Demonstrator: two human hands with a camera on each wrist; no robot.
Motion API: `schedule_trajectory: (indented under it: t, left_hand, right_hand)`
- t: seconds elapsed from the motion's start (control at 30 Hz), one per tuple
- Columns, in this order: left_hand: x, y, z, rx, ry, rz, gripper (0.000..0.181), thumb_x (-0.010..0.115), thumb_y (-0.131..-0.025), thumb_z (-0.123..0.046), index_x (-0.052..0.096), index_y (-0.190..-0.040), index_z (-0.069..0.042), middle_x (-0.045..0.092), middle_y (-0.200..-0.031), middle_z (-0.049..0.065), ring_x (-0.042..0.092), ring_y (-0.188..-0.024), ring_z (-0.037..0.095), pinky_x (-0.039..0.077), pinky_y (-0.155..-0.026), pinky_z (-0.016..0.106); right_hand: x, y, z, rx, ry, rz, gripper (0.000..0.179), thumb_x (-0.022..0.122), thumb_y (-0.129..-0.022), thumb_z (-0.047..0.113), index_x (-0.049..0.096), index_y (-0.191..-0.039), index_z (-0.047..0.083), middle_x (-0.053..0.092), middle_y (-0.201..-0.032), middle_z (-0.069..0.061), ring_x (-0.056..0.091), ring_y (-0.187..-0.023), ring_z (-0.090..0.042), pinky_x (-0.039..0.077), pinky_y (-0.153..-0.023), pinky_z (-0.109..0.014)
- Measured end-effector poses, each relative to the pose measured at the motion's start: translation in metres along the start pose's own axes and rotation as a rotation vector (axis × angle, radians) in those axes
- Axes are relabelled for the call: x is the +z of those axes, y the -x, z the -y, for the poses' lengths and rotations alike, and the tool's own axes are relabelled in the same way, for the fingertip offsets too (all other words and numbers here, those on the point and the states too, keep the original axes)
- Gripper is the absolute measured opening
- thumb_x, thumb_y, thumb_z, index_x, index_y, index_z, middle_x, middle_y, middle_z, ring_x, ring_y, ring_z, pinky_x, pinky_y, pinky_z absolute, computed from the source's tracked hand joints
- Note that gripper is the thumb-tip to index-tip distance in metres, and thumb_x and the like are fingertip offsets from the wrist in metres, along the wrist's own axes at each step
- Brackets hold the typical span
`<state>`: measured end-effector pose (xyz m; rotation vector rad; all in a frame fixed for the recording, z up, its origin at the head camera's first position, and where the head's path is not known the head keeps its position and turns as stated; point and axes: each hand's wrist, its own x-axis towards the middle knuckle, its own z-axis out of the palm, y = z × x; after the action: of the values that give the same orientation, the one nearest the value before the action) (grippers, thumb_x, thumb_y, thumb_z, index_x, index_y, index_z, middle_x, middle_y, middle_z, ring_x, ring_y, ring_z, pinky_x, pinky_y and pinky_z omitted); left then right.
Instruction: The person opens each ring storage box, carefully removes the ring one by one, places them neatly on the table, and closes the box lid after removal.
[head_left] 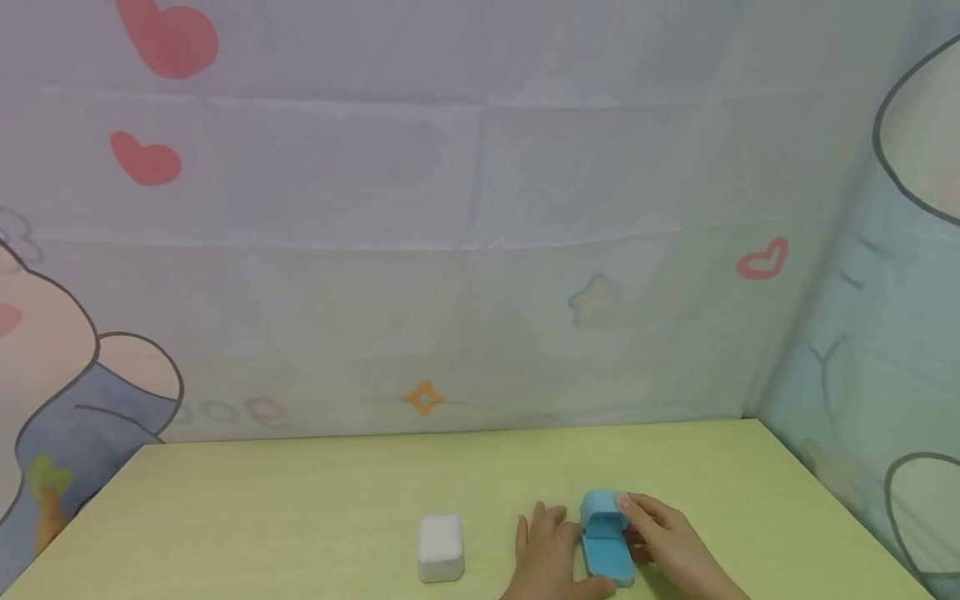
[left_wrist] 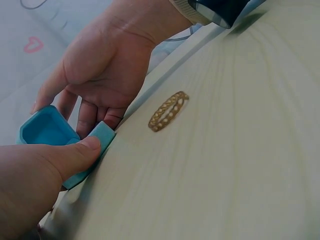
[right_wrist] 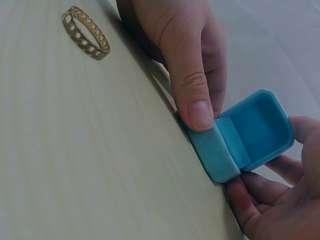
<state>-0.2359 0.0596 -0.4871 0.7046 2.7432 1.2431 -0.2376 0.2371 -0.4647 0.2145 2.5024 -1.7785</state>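
A light-blue ring box (head_left: 609,560) stands on the table with its hinged lid (head_left: 597,502) raised and its bare blue inside showing. My left hand (head_left: 546,560) holds the base from the left, thumb over the front edge and index finger by the hinge, other fingers spread. From the right, my right hand (head_left: 673,546) pinches the lid with thumb on its edge; other fingers are low beside the base. In the left wrist view, a gold-coloured openwork ring (left_wrist: 168,111) lies on the tabletop apart from both hands. It falls outside the head view.
A white rounded box (head_left: 440,547) stands on the table to the left of my left hand. The pale wood-grain table (head_left: 300,492) ends at a cartoon-printed cloth (head_left: 337,333) behind it, with another cloth side at the right.
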Motion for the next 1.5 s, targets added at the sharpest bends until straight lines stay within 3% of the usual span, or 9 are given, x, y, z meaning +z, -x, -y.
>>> schedule_trajectory:
  t: [1.13,1.5]
  left_hand:
    - [-0.0009,0.0009,-0.0009,-0.001,0.006,0.003,0.058,0.078,-0.074,-0.043,0.060,-0.113,-0.004,0.042,-0.138,0.020,0.022,-0.137,0.051,0.010,-0.109,0.069]
    - [0.0002,0.0004,0.0005,0.010,-0.017,-0.002,0.057,0.077,-0.074,-0.045,0.060,-0.111,-0.005,0.043,-0.138,0.020,0.023,-0.137,0.051,0.011,-0.108,0.070]
  right_hand:
    - [-0.0027,0.0019,0.0006,-0.013,0.000,0.038,0.060,0.047,-0.097,0.044,0.047,-0.133,-0.003,0.063,-0.117,-0.014,0.062,-0.094,-0.019,0.054,-0.076,-0.035]
    - [-0.0065,0.0020,-0.0010,-0.038,0.001,0.095,0.061,0.045,-0.098,0.043,0.043,-0.135,-0.005,0.061,-0.118,-0.015,0.061,-0.095,-0.019,0.054,-0.076,-0.035]
